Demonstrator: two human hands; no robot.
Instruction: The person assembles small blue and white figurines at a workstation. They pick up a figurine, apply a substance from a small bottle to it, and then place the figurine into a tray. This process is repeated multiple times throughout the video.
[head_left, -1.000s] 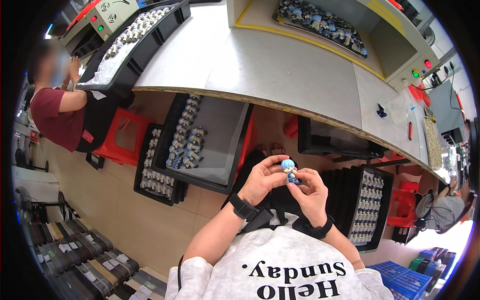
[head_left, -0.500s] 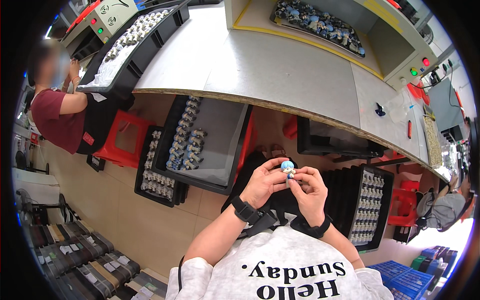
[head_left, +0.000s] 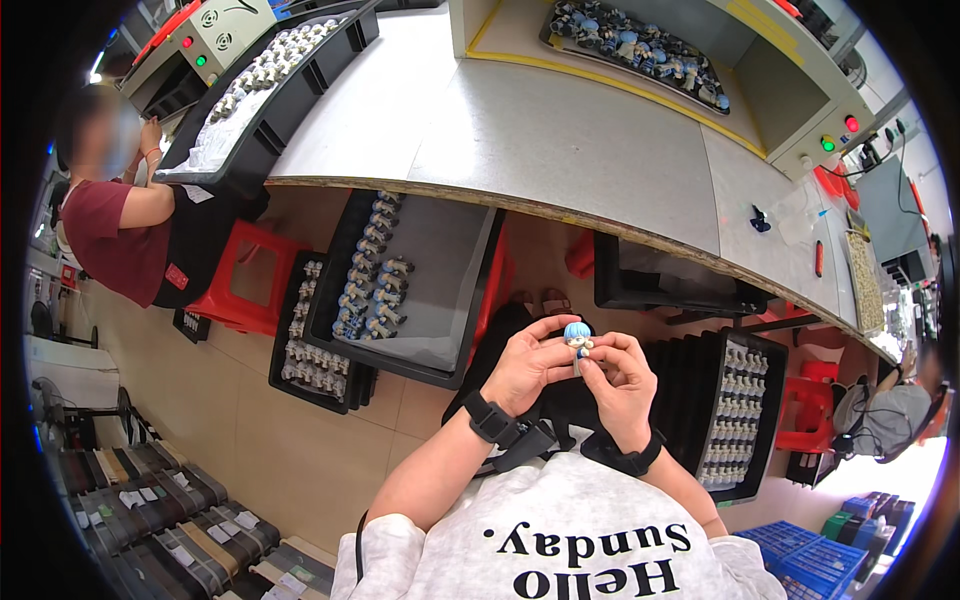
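Above my lap I hold a small blue-haired toy figurine [head_left: 577, 334] upright between both hands. My left hand [head_left: 527, 368] pinches it from the left with fingers and thumb. From the right, my right hand [head_left: 620, 385] grips its body with thumb and fingertips, and its lower part is largely hidden by the fingers. Ahead and to the left, a black tray [head_left: 440, 372] holds rows of similar blue-haired figurines [head_left: 388, 290] on a grey liner. Both my wrists wear black bands.
A grey-topped workbench [head_left: 570, 150] stretches across in front. On it, a box-shaped machine [head_left: 810, 110] houses a tray of figurine parts [head_left: 640, 48]. Stacked black trays [head_left: 700, 400] stand at my right. A co-worker [head_left: 120, 220] sits at left near a red stool [head_left: 250, 275]; blue crates [head_left: 805, 560] stand behind right.
The figurine and my right hand have shifted very slightly to the right. My grip looks the same, and the surroundings have hardly changed.
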